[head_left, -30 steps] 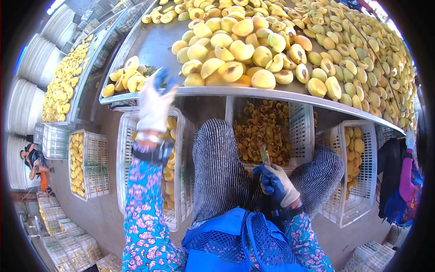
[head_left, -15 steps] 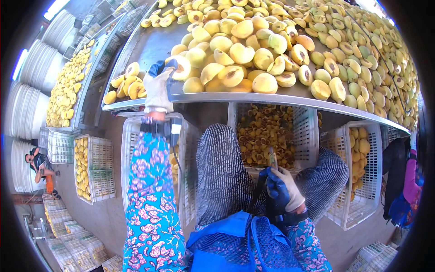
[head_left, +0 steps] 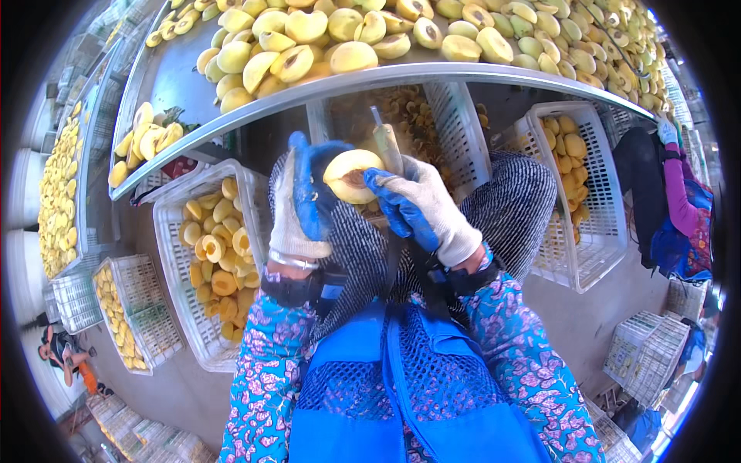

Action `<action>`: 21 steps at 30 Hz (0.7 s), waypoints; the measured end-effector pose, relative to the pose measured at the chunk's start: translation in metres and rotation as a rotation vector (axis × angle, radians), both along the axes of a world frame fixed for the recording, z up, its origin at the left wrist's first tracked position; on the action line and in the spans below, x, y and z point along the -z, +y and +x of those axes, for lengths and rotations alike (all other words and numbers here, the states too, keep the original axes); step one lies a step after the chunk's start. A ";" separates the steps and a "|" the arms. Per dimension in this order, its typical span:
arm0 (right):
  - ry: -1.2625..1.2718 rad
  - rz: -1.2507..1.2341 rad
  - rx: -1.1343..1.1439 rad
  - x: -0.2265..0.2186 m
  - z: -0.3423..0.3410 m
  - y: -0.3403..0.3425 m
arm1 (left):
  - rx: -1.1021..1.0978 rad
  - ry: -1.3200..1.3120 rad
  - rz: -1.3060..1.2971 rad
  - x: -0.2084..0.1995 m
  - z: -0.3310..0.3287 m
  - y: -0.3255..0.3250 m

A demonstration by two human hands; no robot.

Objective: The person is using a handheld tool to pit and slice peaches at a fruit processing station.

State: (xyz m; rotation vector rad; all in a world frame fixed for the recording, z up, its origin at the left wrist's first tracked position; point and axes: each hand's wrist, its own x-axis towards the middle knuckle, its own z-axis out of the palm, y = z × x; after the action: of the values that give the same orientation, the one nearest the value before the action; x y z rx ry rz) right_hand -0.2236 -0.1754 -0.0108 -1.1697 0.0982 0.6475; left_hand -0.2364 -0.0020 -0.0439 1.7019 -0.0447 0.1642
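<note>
A yellow peach half (head_left: 351,171), cut face up with a brown hollow, is held over my lap. My left hand (head_left: 302,202), in a white glove with blue-coated fingers, is closed round its left side. My right hand (head_left: 432,204), gloved the same way, grips a small hand tool (head_left: 388,148) with a pale handle and a thin metal rod sticking up. The right thumb and fingertips touch the peach's brown centre; the tool's lower end is hidden there. Just beyond my hands is the metal table's rim (head_left: 309,94), with heaped peach halves (head_left: 305,27) behind it.
A white crate of peach halves (head_left: 164,224) stands at my left, another crate (head_left: 610,255) at my right. Under the table, a crate (head_left: 461,143) holds brownish scraps. Several peach halves (head_left: 147,140) lie at the table's left corner. A person in purple sleeves (head_left: 683,193) sits at far right.
My left hand has come back from the table to my lap with a peach half. My right hand has risen with the tool to meet it. The view has tilted downward.
</note>
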 end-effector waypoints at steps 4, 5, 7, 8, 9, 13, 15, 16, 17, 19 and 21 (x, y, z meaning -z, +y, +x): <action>-0.307 -0.406 -0.139 0.007 -0.002 0.003 | 0.082 0.276 -0.702 -0.007 -0.011 -0.021; -0.314 -0.406 -0.029 0.012 -0.003 0.003 | 0.084 0.278 -0.702 -0.005 -0.011 -0.024; -0.157 -0.337 0.123 0.000 -0.008 -0.001 | 0.030 0.395 -1.026 -0.003 -0.008 -0.026; -0.255 -0.469 0.109 0.006 -0.011 -0.007 | 0.000 0.451 -1.189 -0.002 -0.007 -0.026; -0.354 -0.600 0.095 0.011 -0.015 -0.011 | -0.004 0.449 -1.188 0.001 -0.007 -0.024; -0.473 -0.807 -0.188 0.007 -0.044 -0.002 | 0.047 0.337 -1.231 0.012 -0.004 -0.023; -0.494 -0.849 -0.200 0.013 -0.048 0.006 | -0.072 0.217 -0.993 0.003 -0.007 -0.032; -0.492 -0.851 -0.199 0.013 -0.048 0.007 | -0.106 0.208 -0.982 0.004 -0.007 -0.034; -0.487 -0.874 -0.227 0.014 -0.047 0.009 | -0.104 0.210 -0.983 0.005 -0.008 -0.035; -0.482 -0.898 -0.256 0.015 -0.047 0.012 | -0.125 0.108 -0.747 0.005 -0.011 -0.036; -0.435 -0.920 -0.298 0.017 -0.049 0.015 | -0.149 0.138 -0.847 0.008 -0.009 -0.036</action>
State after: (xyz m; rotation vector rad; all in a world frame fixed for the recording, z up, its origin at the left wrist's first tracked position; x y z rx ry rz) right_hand -0.2723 -0.1607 -0.0274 -2.2215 -0.1735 0.5996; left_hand -0.2452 -0.0380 -0.0521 0.8650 0.2276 0.1465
